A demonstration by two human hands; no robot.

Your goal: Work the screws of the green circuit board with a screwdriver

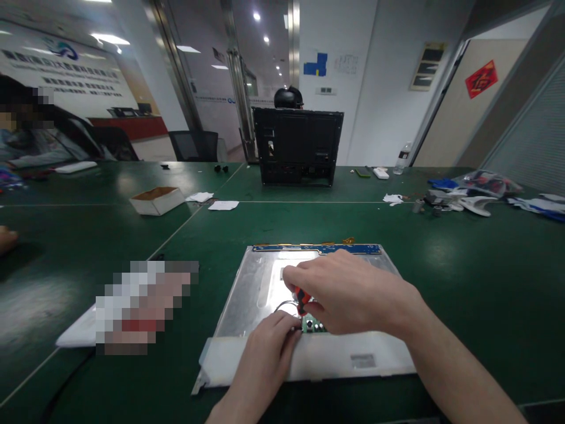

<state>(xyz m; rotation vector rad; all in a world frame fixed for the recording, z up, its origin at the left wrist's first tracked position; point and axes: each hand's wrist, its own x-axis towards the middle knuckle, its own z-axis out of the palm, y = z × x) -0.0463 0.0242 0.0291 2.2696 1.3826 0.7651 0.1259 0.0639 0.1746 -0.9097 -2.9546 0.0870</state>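
Note:
A flat silver display panel (241,300) lies on the green table, with a blue circuit strip (286,248) along its far edge and a white strip (326,359) along its near edge. My right hand (353,288) is wrapped round a red and black screwdriver (301,299), held upright with its tip down beside a small green circuit board (314,325). At that board's left edge rests my left hand (271,341), its fingers closed together; what is between them is hidden. A thin dark wire (286,303) curves over the panel just above it.
A black monitor housing (300,147) stands beyond the panel. An open cardboard box (159,200) and papers (224,205) lie to the left, near a blurred packet (77,333). Bags and parts (468,194) and a bottle (402,159) are at right. Another person's hand (6,238) shows at far left.

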